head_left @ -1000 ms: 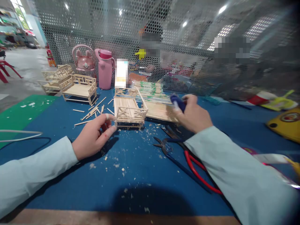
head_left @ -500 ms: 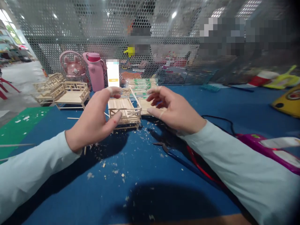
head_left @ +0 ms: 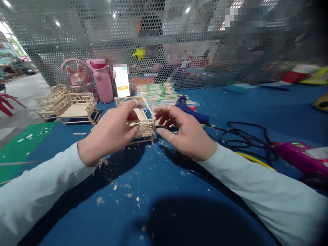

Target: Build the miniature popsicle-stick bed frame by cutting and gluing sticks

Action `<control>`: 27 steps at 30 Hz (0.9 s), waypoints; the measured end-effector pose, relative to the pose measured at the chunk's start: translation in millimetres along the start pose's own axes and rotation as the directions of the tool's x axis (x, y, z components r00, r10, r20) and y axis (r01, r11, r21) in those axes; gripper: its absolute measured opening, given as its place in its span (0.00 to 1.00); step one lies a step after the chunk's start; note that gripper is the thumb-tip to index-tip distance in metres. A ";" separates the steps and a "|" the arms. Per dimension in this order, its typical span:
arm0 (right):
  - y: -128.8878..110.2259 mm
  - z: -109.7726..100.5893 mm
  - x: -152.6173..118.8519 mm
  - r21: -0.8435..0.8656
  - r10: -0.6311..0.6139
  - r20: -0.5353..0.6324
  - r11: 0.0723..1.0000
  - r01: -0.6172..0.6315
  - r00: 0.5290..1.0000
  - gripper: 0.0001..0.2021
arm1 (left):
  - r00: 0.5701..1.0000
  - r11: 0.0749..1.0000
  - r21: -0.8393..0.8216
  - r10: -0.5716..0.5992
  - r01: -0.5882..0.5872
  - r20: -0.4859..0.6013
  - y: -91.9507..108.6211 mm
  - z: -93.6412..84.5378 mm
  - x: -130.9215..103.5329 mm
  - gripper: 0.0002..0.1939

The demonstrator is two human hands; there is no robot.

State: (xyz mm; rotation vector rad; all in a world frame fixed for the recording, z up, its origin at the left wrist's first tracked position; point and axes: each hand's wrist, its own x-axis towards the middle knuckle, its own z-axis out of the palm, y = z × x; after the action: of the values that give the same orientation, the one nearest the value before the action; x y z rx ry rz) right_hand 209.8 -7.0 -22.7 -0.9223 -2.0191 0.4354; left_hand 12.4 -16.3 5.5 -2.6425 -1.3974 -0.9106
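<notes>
Green covering [head_left: 20, 150] lay at the far left of the blue worktop [head_left: 102, 218]. Just beyond it stood a small bench of pale sticks [head_left: 77, 111], with a rabbit-eared pink bottle [head_left: 78, 77] and a pink flask [head_left: 103, 82] behind. Left hand [head_left: 110, 133]: thumb and index finger parted about the left part of a stick frame [head_left: 140, 115]; could not tell whether they gripped it. Lit phone [head_left: 123, 80] stood upright behind. Frame sat upright on the worktop, between the hands; packaged sticks [head_left: 156, 89] lay behind it. Right hand [head_left: 188, 133]: thumb wide of the curled fingers, beside the frame's right end; contact unclear. Blue corded tool [head_left: 196, 112] lay behind this hand. Black cord [head_left: 265, 135] lay in loops farther right, near a purple device [head_left: 297, 159].
</notes>
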 end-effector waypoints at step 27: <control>0.1 6.0 6.4 -0.081 -0.001 -0.145 0.997 -0.011 0.989 0.05 | 0.998 0.998 -0.065 -0.016 0.012 -0.063 0.3 8.1 -2.2 0.17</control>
State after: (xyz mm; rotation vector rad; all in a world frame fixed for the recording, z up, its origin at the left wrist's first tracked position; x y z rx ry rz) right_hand 202.5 -2.0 -22.6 -0.9807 -1.9137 0.2815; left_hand 15.6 -15.9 -2.3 -2.6276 -1.3971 -1.0488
